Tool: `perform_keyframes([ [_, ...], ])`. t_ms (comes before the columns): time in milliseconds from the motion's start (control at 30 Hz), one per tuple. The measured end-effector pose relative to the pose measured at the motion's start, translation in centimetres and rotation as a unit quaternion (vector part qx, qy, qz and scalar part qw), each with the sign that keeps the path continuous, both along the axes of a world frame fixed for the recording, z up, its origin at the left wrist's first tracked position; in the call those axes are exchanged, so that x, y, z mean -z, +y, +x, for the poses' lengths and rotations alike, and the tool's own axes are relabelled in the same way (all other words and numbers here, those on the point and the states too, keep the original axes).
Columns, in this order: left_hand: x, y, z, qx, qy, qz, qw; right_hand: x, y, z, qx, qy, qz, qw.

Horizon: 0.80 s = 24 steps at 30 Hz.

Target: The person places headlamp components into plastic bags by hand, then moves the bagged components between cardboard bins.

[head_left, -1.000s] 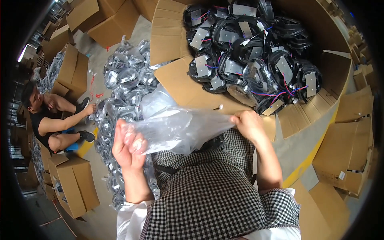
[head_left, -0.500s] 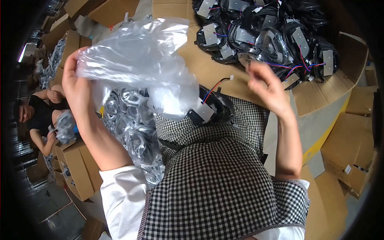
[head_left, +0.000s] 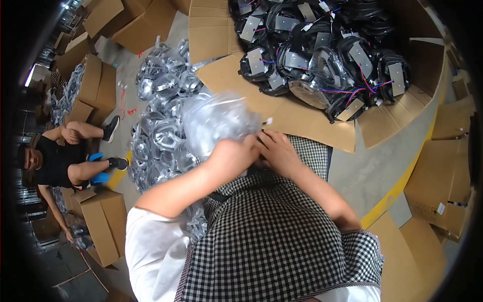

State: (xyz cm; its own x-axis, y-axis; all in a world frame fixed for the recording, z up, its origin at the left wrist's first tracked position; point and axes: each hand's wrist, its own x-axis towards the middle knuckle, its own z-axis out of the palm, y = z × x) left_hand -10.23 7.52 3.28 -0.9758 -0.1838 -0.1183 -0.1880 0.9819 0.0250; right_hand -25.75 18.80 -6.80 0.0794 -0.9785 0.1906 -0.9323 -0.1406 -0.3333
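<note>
Over my lap both hands meet at the mouth of a clear plastic bag [head_left: 216, 118], which puffs out away to the left and is partly blurred. My left hand [head_left: 234, 153] is closed on the bag's edge. Beside it, my right hand [head_left: 280, 155] has its fingers bent down at the same spot; its fingertips are hidden, so its grip does not show. A small white connector [head_left: 268, 121] pokes out just beyond the fingers. The black part it belongs to is almost wholly covered by my hands and the bag.
A large open carton [head_left: 282, 108] ahead holds several black rounded parts [head_left: 297, 60] with metal plates and red-blue wires. Bagged parts [head_left: 163, 133] pile on the floor at left. Farther left, a seated person [head_left: 60, 161] reaches into a smaller carton [head_left: 103, 226]. Cartons [head_left: 432, 186] stand at right.
My left hand has lowered the bag from the upper left to my lap. My right hand has come back from the carton to join it. The seated person's arm has dropped toward the carton.
</note>
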Motion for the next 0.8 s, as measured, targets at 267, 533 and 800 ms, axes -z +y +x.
perform_keyframes([
  [267, -3.3, -4.1, 9.1, -0.229, 0.294, 0.163, 0.913, -6.1, 2.4, -3.1, 0.112, -0.209, 0.032, 0.971],
  [533, -3.4, -2.0, 4.3, -0.426, 0.298, 0.71, 0.475, -12.3, 0.6, -2.9, 0.053, -0.711, -0.14, 0.687],
  [800, -6.2, -5.2, 0.6, -0.257, 0.37, 0.521, 0.725, -5.8, 4.1, -8.9, -0.004, -0.873, -0.139, 0.468],
])
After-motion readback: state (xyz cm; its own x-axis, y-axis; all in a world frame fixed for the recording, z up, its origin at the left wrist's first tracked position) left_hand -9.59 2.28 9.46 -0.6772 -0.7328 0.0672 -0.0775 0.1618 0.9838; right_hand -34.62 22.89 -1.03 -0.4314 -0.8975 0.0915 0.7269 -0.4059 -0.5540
